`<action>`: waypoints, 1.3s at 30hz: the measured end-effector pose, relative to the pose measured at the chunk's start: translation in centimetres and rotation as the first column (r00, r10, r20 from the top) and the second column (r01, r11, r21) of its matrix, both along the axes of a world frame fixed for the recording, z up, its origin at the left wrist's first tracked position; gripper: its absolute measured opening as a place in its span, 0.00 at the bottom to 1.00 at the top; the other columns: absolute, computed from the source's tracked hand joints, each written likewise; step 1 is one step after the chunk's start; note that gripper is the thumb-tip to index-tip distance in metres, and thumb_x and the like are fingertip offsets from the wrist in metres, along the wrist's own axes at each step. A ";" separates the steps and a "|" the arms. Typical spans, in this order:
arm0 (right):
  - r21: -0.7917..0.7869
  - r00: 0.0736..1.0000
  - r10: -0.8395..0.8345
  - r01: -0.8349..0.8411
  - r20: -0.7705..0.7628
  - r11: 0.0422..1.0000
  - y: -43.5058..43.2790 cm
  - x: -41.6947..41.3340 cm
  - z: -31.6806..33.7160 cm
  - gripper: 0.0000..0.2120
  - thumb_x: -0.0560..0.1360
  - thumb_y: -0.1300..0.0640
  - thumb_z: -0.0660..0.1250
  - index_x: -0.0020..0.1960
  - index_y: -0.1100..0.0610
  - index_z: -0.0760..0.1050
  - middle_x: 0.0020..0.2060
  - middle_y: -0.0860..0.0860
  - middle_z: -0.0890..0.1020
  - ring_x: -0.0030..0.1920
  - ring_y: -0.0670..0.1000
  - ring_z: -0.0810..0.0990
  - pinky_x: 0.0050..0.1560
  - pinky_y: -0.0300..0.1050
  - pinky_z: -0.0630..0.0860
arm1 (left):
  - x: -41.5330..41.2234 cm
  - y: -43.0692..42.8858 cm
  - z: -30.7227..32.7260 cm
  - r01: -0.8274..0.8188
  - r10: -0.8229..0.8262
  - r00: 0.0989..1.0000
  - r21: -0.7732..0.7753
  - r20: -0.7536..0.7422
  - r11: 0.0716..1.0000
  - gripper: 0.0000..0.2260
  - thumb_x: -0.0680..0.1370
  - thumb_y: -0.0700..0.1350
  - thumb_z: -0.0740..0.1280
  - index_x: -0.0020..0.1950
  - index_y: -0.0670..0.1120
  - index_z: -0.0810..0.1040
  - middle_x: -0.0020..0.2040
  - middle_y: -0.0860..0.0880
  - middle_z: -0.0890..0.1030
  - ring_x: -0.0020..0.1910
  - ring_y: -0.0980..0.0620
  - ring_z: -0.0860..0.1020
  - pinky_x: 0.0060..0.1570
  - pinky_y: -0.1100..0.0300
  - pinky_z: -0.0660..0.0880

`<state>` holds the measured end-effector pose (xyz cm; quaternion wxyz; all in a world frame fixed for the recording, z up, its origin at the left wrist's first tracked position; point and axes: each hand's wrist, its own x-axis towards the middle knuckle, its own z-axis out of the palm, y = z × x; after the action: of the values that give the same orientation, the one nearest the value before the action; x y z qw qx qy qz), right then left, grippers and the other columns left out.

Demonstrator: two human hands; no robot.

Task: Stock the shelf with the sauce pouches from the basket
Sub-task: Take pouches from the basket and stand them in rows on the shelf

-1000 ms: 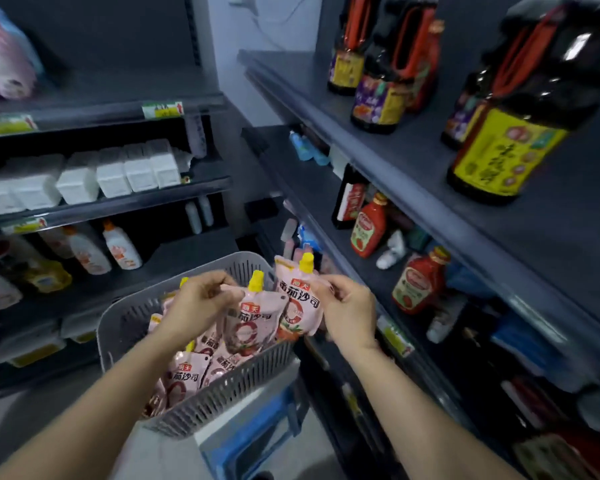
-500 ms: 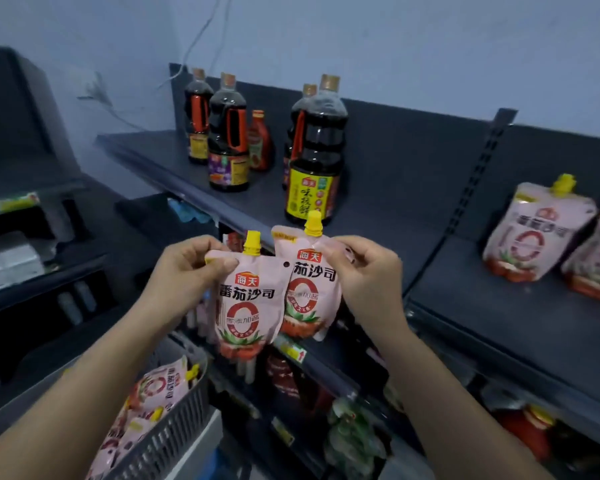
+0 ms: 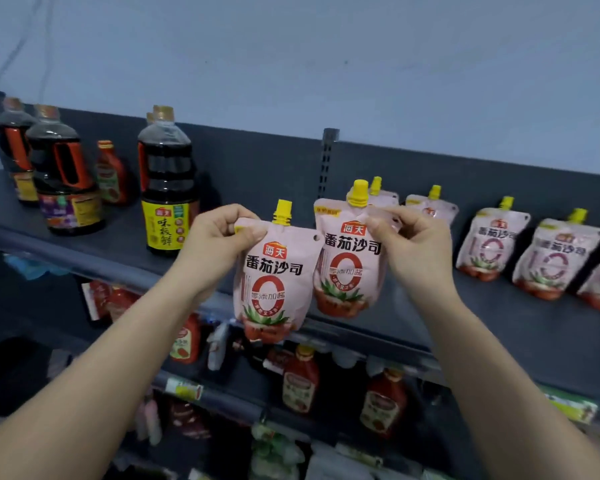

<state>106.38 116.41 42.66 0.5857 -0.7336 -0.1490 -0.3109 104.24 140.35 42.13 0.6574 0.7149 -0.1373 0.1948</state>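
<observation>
My left hand (image 3: 219, 242) pinches the top left corner of a pink tomato sauce pouch (image 3: 274, 282) with a yellow cap. My right hand (image 3: 413, 247) pinches the top right corner of a second, identical pouch (image 3: 347, 268). Both pouches hang upright side by side in front of the dark top shelf (image 3: 499, 327), near its front edge. Several more pouches (image 3: 489, 247) stand in a row along the shelf's back to the right, two of them partly hidden behind my right hand. The basket is out of view.
Large dark soy sauce bottles (image 3: 167, 188) and a small red bottle (image 3: 110, 174) stand on the shelf's left part. Red ketchup bottles (image 3: 300, 382) and other goods fill the lower shelves. A slotted upright (image 3: 328, 161) divides the shelf's back panel.
Both hands have lifted the two pouches from the basket up to the top shelf's height. The view has swung right and up, the basket has left the frame, and the row of pouches now shows.
</observation>
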 end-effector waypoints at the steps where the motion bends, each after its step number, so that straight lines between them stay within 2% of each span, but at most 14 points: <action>1: -0.006 1.000 -0.025 0.025 0.001 1.000 -1.5 0.2 0.2 0.04 0.71 0.57 0.73 0.43 0.47 0.83 0.38 0.48 0.85 0.43 0.55 0.83 0.45 0.54 0.80 | 0.6 -1.5 0.3 0.020 -0.020 1.000 -0.006 0.005 1.000 0.09 0.76 0.31 0.66 0.38 0.43 0.76 0.27 0.53 0.80 0.27 0.61 0.76 0.28 0.69 0.72; 3: -0.017 0.998 -0.065 0.065 0.009 0.998 -4.4 0.8 0.5 0.04 0.71 0.56 0.73 0.43 0.48 0.84 0.41 0.49 0.85 0.46 0.57 0.82 0.49 0.58 0.80 | 1.9 -4.4 0.7 0.053 -0.053 0.999 -0.028 0.009 0.998 0.10 0.76 0.31 0.66 0.38 0.43 0.76 0.27 0.53 0.80 0.27 0.60 0.77 0.29 0.68 0.73; 4: -0.022 0.996 -0.083 0.083 0.013 0.996 -5.9 1.1 0.6 0.03 0.71 0.56 0.73 0.43 0.48 0.84 0.42 0.48 0.85 0.47 0.55 0.83 0.50 0.58 0.79 | 2.5 -5.9 0.9 0.070 -0.070 0.998 -0.036 0.007 0.997 0.09 0.76 0.31 0.66 0.38 0.43 0.76 0.27 0.52 0.80 0.27 0.59 0.77 0.29 0.68 0.73; 7: -0.039 0.993 -0.118 0.118 -0.004 0.992 -10.2 2.1 0.7 0.07 0.71 0.60 0.73 0.41 0.48 0.83 0.35 0.38 0.83 0.41 0.40 0.81 0.46 0.44 0.77 | 4.1 -10.1 1.2 0.107 -0.108 0.994 -0.045 -0.013 0.993 0.08 0.76 0.32 0.66 0.39 0.42 0.76 0.28 0.52 0.81 0.27 0.59 0.78 0.28 0.67 0.74; 8: -0.054 0.991 -0.135 0.134 -0.009 0.990 -11.7 2.5 0.7 0.08 0.72 0.61 0.73 0.40 0.48 0.82 0.32 0.38 0.82 0.39 0.39 0.79 0.44 0.41 0.75 | 4.7 -11.5 1.3 0.112 -0.113 0.993 -0.050 -0.024 0.992 0.08 0.76 0.32 0.66 0.39 0.42 0.76 0.28 0.52 0.81 0.28 0.58 0.78 0.29 0.66 0.74; 11: -0.072 0.985 -0.168 0.165 -0.027 0.984 -15.6 3.3 0.5 0.05 0.73 0.60 0.72 0.41 0.51 0.81 0.33 0.42 0.79 0.37 0.43 0.77 0.42 0.42 0.73 | 6.2 -15.2 1.2 0.117 -0.124 0.990 -0.094 -0.064 0.989 0.08 0.76 0.33 0.66 0.40 0.43 0.77 0.30 0.52 0.82 0.29 0.57 0.80 0.30 0.65 0.75; 13: -0.049 0.983 -0.179 0.177 -0.032 0.983 -18.1 4.0 0.3 0.08 0.73 0.61 0.72 0.41 0.48 0.81 0.36 0.42 0.81 0.39 0.42 0.78 0.42 0.41 0.76 | 7.2 -17.5 1.0 0.110 -0.120 0.989 -0.116 -0.087 0.987 0.07 0.76 0.34 0.66 0.41 0.44 0.77 0.30 0.52 0.83 0.29 0.58 0.80 0.29 0.65 0.75; 15: -0.021 0.977 -0.209 0.208 -0.051 0.978 -20.3 4.7 -0.1 0.07 0.73 0.61 0.72 0.45 0.49 0.83 0.38 0.43 0.82 0.42 0.44 0.80 0.43 0.42 0.77 | 8.1 -19.5 0.7 0.096 -0.110 0.987 -0.125 -0.115 0.988 0.05 0.77 0.34 0.66 0.44 0.43 0.77 0.31 0.52 0.83 0.30 0.58 0.81 0.30 0.64 0.77; 19: -0.017 0.955 -0.280 0.280 -0.094 0.960 -23.8 6.1 -0.8 0.03 0.73 0.59 0.72 0.45 0.53 0.83 0.34 0.43 0.81 0.39 0.46 0.79 0.43 0.43 0.76 | 10.1 -22.9 0.5 0.046 -0.067 0.985 -0.127 -0.161 0.991 0.06 0.77 0.35 0.66 0.41 0.43 0.76 0.31 0.51 0.82 0.29 0.56 0.80 0.23 0.66 0.73; 24: -0.033 0.942 -0.313 0.311 -0.124 0.950 -26.1 7.6 -1.4 0.02 0.74 0.61 0.70 0.46 0.56 0.82 0.35 0.44 0.80 0.37 0.41 0.77 0.36 0.30 0.73 | 13.5 -25.9 0.0 0.026 -0.045 0.977 -0.094 -0.207 0.995 0.07 0.78 0.36 0.66 0.41 0.46 0.77 0.41 0.44 0.83 0.39 0.48 0.81 0.39 0.54 0.79; 26: -0.023 0.935 -0.327 0.327 -0.140 0.945 -26.7 8.4 -1.7 0.02 0.75 0.61 0.70 0.46 0.57 0.82 0.35 0.44 0.79 0.36 0.40 0.76 0.34 0.26 0.71 | 14.7 -26.7 -0.2 0.019 -0.035 0.975 -0.075 -0.220 0.997 0.07 0.78 0.37 0.66 0.41 0.46 0.77 0.40 0.46 0.83 0.39 0.49 0.81 0.38 0.56 0.79; 32: 0.046 0.919 -0.318 0.337 -0.232 0.940 -28.1 10.6 -2.5 0.04 0.75 0.62 0.70 0.48 0.57 0.82 0.37 0.45 0.81 0.40 0.41 0.78 0.35 0.30 0.73 | 17.7 -28.3 -0.5 0.040 -0.057 0.964 -0.069 -0.261 0.997 0.05 0.78 0.38 0.66 0.43 0.46 0.78 0.41 0.47 0.83 0.39 0.50 0.82 0.38 0.56 0.80; 36: 0.104 0.922 -0.300 0.333 -0.246 0.937 -28.6 11.7 -3.1 0.05 0.75 0.64 0.70 0.49 0.58 0.82 0.37 0.45 0.81 0.39 0.40 0.78 0.33 0.26 0.73 | 19.1 -28.6 -0.6 0.057 -0.065 0.962 -0.038 -0.267 0.998 0.07 0.78 0.39 0.66 0.43 0.50 0.77 0.46 0.46 0.83 0.43 0.49 0.82 0.39 0.56 0.79; 39: 0.140 0.926 -0.264 0.309 -0.271 0.941 -28.9 12.1 -3.4 0.04 0.75 0.63 0.69 0.49 0.59 0.82 0.38 0.47 0.82 0.40 0.43 0.80 0.34 0.28 0.75 | 19.8 -28.6 -0.6 0.064 -0.048 0.968 0.060 -0.247 0.996 0.05 0.79 0.40 0.64 0.46 0.49 0.77 0.47 0.47 0.83 0.42 0.53 0.82 0.34 0.63 0.77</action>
<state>118.44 87.46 39.31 0.6116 -0.7246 0.0632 -0.3112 124.00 111.77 41.55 0.6502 0.7510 -0.0814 0.0814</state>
